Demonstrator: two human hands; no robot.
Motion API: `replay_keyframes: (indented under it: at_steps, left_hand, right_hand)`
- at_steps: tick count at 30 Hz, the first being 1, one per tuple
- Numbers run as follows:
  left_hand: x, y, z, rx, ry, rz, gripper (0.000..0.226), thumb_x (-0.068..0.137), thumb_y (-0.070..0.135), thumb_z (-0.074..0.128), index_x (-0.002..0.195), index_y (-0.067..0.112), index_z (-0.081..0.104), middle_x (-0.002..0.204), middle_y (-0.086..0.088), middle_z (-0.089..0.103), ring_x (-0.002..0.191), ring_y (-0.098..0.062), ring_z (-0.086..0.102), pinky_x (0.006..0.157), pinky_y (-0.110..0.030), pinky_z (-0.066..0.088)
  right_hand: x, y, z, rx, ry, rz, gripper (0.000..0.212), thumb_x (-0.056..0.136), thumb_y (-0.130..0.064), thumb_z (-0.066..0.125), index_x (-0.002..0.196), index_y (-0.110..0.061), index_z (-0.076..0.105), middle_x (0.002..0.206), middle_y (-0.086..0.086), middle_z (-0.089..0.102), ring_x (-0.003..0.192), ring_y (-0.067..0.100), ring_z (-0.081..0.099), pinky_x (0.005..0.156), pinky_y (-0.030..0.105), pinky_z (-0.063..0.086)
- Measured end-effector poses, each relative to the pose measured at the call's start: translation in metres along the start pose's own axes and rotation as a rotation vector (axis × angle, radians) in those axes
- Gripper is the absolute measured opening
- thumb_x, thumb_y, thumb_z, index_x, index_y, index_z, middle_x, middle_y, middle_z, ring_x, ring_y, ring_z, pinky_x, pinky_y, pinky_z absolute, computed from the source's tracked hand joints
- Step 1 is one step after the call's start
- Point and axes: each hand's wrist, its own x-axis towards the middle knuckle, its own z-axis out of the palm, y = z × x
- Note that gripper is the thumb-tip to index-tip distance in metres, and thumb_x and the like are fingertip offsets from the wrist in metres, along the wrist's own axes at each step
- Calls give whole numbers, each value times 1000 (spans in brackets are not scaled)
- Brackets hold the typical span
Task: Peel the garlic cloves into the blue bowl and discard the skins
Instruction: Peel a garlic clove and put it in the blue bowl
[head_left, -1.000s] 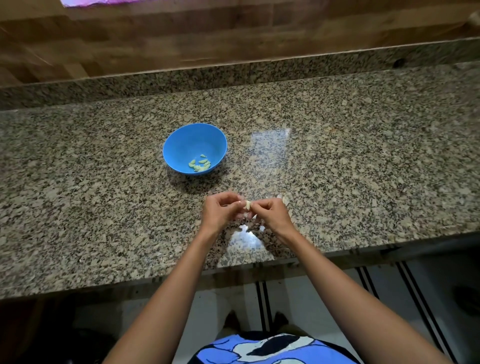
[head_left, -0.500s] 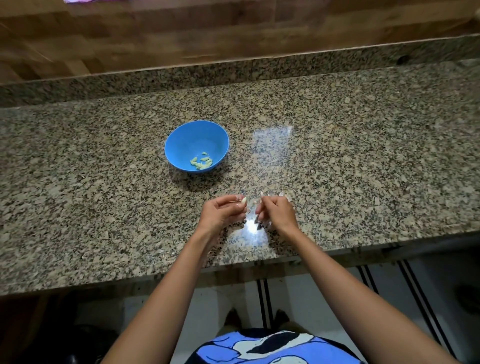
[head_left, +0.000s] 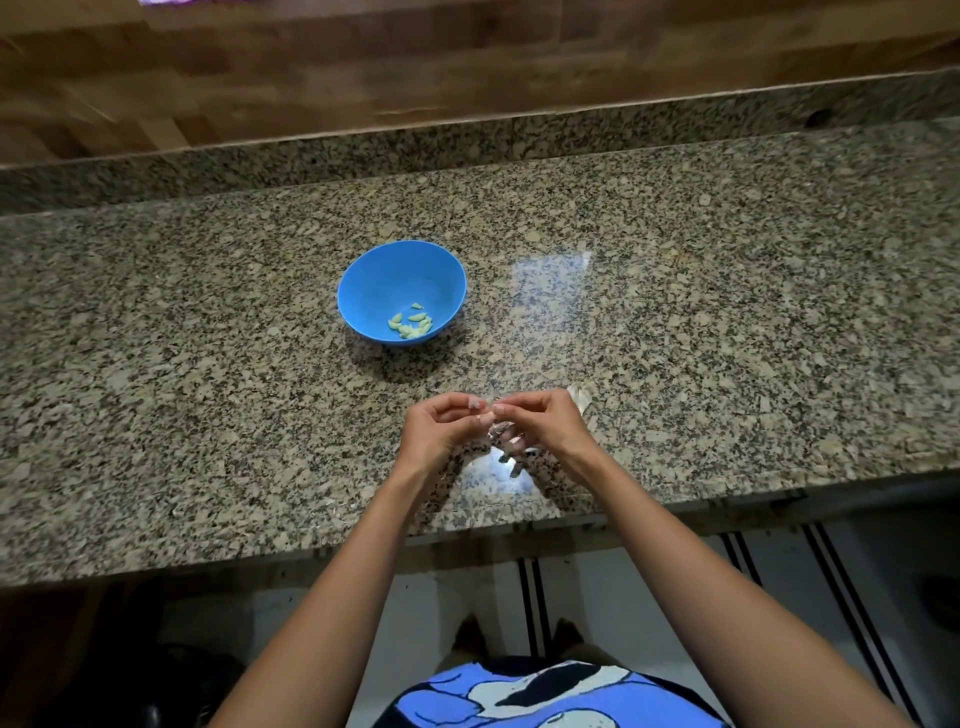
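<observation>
A blue bowl (head_left: 363, 291) stands on the granite counter (head_left: 727, 312) with several peeled pale cloves (head_left: 410, 323) in its bottom. In front of it my left hand (head_left: 441, 431) and my right hand (head_left: 545, 421) meet fingertip to fingertip just above the counter. Both pinch a small garlic clove (head_left: 485, 413) between them; most of it is hidden by my fingers. A pale garlic piece (head_left: 579, 397) lies on the counter right behind my right hand. Bits of skin (head_left: 511, 467) lie on the counter below my hands.
The counter's front edge (head_left: 467, 535) runs just below my wrists, with tiled floor beneath. A raised granite ledge (head_left: 467, 145) and a wooden wall (head_left: 467, 62) close off the back.
My hands drew a little apart half a second ago and have come back together at the fingertips. The bowl has not moved.
</observation>
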Motion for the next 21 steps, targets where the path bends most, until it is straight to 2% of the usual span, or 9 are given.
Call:
replay_keyframes:
  at_steps: [4, 9, 12, 14, 17, 21]
  left_hand:
    - [2, 3, -6, -81, -17, -45, 25, 66, 1, 76, 89, 0, 68, 86, -12, 72, 76, -21, 69, 70, -27, 57]
    - [2, 5, -7, -105, -42, -53, 30, 61, 4, 75, 90, -3, 67, 82, -12, 72, 72, -19, 69, 66, -23, 57]
    - [2, 5, -8, -105, -48, -63, 30, 62, 3, 75, 91, -4, 67, 84, -14, 71, 75, -21, 69, 70, -26, 58]
    - [2, 5, -9, -111, -52, -70, 29, 62, 2, 74, 90, -4, 67, 84, -14, 72, 77, -22, 69, 72, -27, 59]
    - [0, 5, -8, -117, -53, -72, 29, 61, 2, 74, 89, -4, 67, 83, -13, 72, 75, -21, 70, 68, -25, 58]
    - [0, 5, -7, -176, -43, -83, 25, 63, 1, 73, 87, -3, 67, 82, -13, 72, 73, -20, 69, 64, -22, 57]
  right_hand:
    - [-2, -6, -5, -6, -62, -49, 16, 85, -5, 63, 99, 1, 68, 81, 13, 70, 54, 14, 63, 47, 22, 54]
    - [-4, -6, -4, -129, -61, -208, 12, 81, -7, 68, 93, -8, 71, 81, 13, 71, 57, 18, 65, 45, 22, 51]
    - [-4, -5, -4, -191, -61, -244, 9, 80, -8, 69, 88, -14, 72, 79, 4, 72, 58, 17, 66, 47, 22, 51]
    - [-4, -4, -3, -159, -58, -223, 10, 82, -4, 67, 89, -8, 72, 72, -2, 71, 56, 12, 65, 45, 20, 50]
    - [-4, -4, -4, -106, -62, -184, 15, 83, 2, 62, 97, 5, 68, 64, -3, 70, 53, 9, 64, 44, 17, 49]
    - [-5, -5, -4, -2, -65, -153, 13, 82, 0, 64, 95, 3, 69, 75, 7, 72, 63, 17, 68, 51, 23, 55]
